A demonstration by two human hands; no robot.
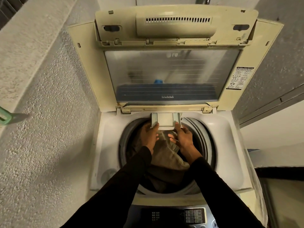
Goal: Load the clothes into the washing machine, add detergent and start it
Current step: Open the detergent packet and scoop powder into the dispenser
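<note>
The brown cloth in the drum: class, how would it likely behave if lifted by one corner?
The brown cloth lies crumpled in folds inside the drum, so it would probably hang limp rather than hold shape. It looks dry and thin, so likely light. Its matte weave suggests it would not slip easily.

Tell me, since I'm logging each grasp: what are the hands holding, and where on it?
Both hands hold the detergent drawer by its front edge: the left hand at the left corner, the right hand at the right corner.
</note>
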